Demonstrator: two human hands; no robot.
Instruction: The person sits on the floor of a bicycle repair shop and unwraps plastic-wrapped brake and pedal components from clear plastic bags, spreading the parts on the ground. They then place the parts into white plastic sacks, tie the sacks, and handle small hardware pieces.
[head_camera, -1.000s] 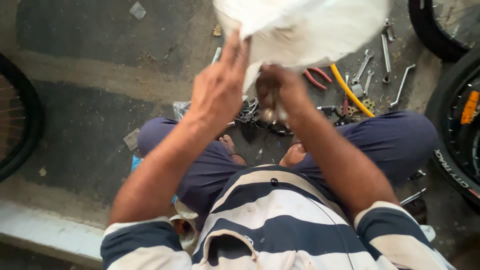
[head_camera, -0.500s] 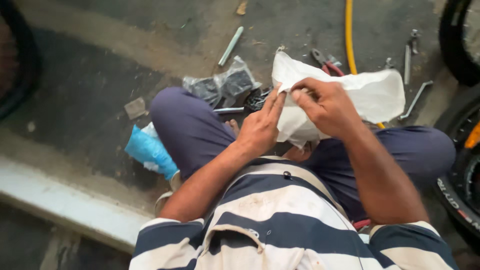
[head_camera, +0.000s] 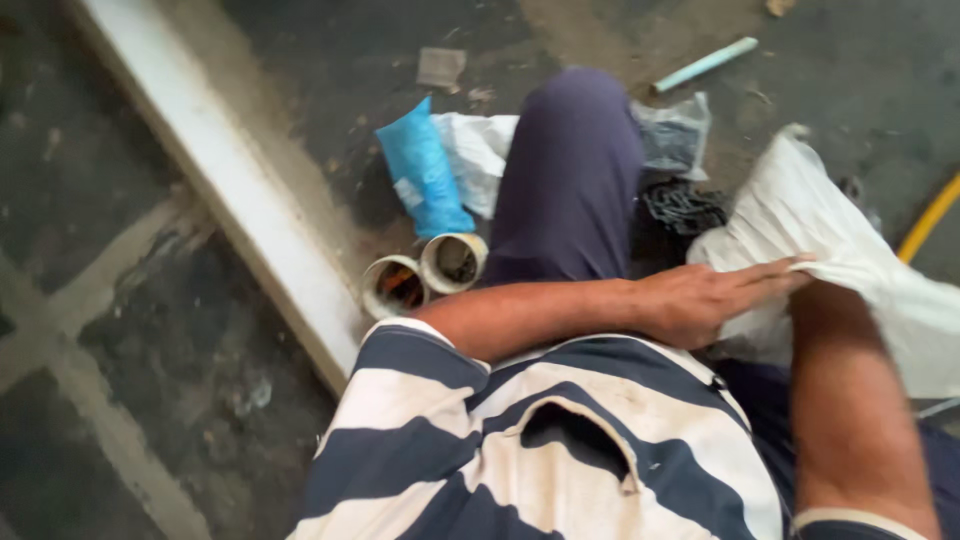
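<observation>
My left hand (head_camera: 705, 295) reaches across my lap with its fingers stretched out, the tips gripping the rim of a white plastic bag (head_camera: 800, 215) that lies on my right thigh. My right forearm runs up into the bag's mouth, and the bag hides my right hand, so its grip cannot be seen. I sit on the ground in a blue-and-white striped shirt and dark purple trousers, left knee raised.
A blue packet (head_camera: 425, 180) and a white wrapper (head_camera: 478, 150) lie left of my knee. Two open round tins (head_camera: 395, 285) stand by a white kerb (head_camera: 250, 210). Beyond the knee are a clear bag (head_camera: 675, 130), a dark chain (head_camera: 685, 205), a pale tube (head_camera: 705, 62) and a yellow hose (head_camera: 935, 215).
The view has swung left and down. The white bag has come down from in front of my face to my right thigh, and my right hand has gone inside it.
</observation>
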